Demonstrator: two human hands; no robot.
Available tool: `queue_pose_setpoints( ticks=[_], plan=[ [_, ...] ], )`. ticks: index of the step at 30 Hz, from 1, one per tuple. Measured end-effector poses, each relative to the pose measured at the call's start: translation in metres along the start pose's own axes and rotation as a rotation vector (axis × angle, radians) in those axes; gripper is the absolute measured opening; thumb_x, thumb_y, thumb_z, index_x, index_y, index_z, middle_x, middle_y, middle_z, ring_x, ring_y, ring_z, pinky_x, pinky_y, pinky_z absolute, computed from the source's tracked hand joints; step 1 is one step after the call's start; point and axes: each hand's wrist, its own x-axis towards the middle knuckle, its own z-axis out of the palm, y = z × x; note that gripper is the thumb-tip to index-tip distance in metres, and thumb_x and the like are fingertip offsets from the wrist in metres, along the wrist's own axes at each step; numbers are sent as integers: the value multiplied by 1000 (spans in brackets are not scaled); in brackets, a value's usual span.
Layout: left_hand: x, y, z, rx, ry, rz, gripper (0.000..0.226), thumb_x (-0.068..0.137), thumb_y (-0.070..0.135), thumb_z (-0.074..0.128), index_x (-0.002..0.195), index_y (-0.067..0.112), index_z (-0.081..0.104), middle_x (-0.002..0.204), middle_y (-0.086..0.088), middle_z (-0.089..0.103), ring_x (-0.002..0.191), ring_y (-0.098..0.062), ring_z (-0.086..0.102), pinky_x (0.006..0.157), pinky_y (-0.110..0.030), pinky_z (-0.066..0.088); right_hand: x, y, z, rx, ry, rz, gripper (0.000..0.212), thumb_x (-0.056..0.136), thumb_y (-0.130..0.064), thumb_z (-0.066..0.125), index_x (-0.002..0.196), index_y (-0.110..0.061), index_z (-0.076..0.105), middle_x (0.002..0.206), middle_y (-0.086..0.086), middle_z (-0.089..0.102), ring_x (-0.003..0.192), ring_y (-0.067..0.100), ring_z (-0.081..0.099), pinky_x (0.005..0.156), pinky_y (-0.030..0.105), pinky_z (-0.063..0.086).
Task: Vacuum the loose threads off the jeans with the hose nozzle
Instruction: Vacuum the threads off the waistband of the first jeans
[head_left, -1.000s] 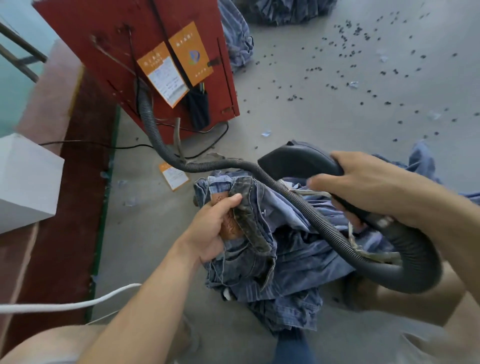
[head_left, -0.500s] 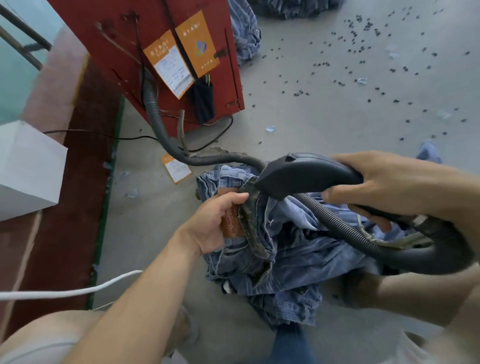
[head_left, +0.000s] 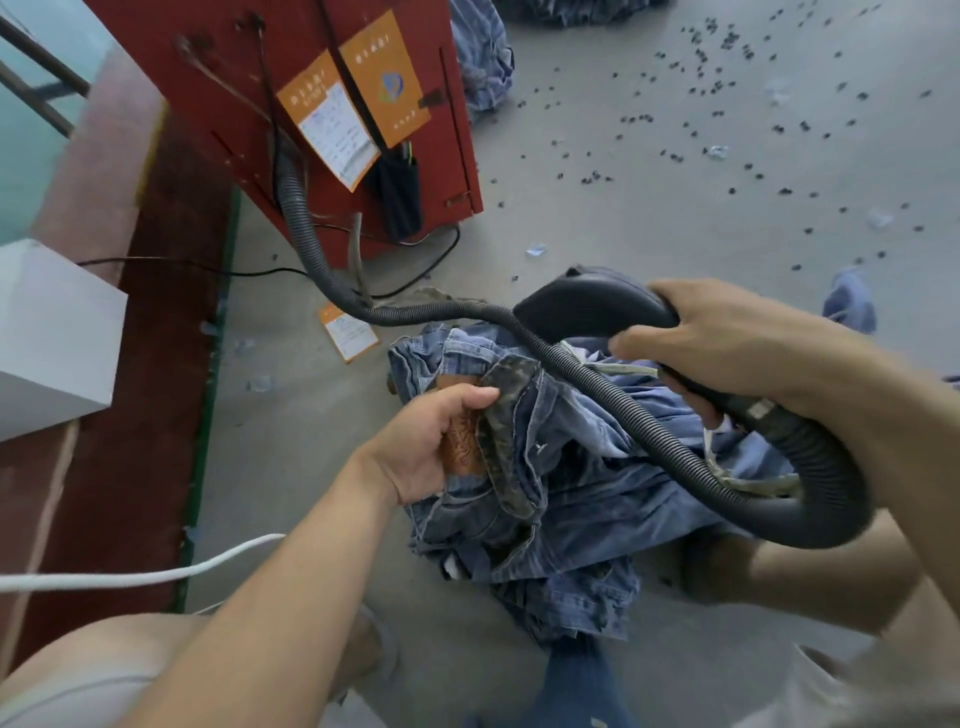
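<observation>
Crumpled blue jeans (head_left: 582, 499) lie on the grey floor in front of me. My left hand (head_left: 431, 447) grips their waistband at the brown leather patch. My right hand (head_left: 727, 348) grips the black handle of the hose nozzle (head_left: 587, 306), which hangs above the far edge of the jeans, pointing left. The ribbed black hose (head_left: 649, 441) loops from under my right wrist across the denim and off to the red machine. The nozzle's mouth is hidden.
A red machine cabinet (head_left: 311, 104) with orange tags stands at the back left, the hose plugged into it. A white box (head_left: 52, 338) sits on a red ledge at left. A white cord (head_left: 156, 574) crosses my left arm. Dark scraps (head_left: 701, 104) litter the floor; more denim (head_left: 483, 57) lies behind.
The nozzle in my right hand has swung a little left and back over the jeans. My left hand keeps its grip on the waistband.
</observation>
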Motion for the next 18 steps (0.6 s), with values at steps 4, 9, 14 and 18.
queue_pose_setpoints(
  ticks=[4, 9, 14, 18],
  plan=[
    [-1, 6, -1, -31, 40, 91, 23, 88, 29, 64, 91, 14, 81, 92, -10, 78, 81, -23, 76, 71, -37, 63, -23, -4, -7, -29, -66, -1, 12, 88, -48, 68, 91, -37, 62, 55, 11, 67, 38, 26, 61, 37, 27, 47],
    [-1, 7, -1, -21, 43, 97, 30, 97, 26, 57, 81, 17, 80, 88, -7, 77, 77, -21, 75, 67, -34, 61, -14, -16, 17, -219, -35, 8, 21, 88, -49, 66, 97, -31, 60, 61, 7, 70, 39, 16, 61, 44, 34, 52],
    [-2, 9, 5, -108, 55, 94, 26, 100, 29, 59, 98, 7, 74, 98, -16, 75, 87, -30, 75, 77, -44, 61, -15, -6, 11, -194, 106, -5, 12, 90, -48, 64, 91, -38, 57, 54, -1, 68, 39, 13, 62, 47, 38, 53],
    [-3, 14, 6, -92, 46, 91, 32, 104, 29, 52, 126, 6, 58, 108, -20, 69, 94, -34, 71, 89, -50, 60, -20, -11, 23, -291, -100, 26, 21, 78, -60, 58, 91, -44, 57, 58, -6, 70, 45, 16, 67, 41, 28, 50]
  ],
)
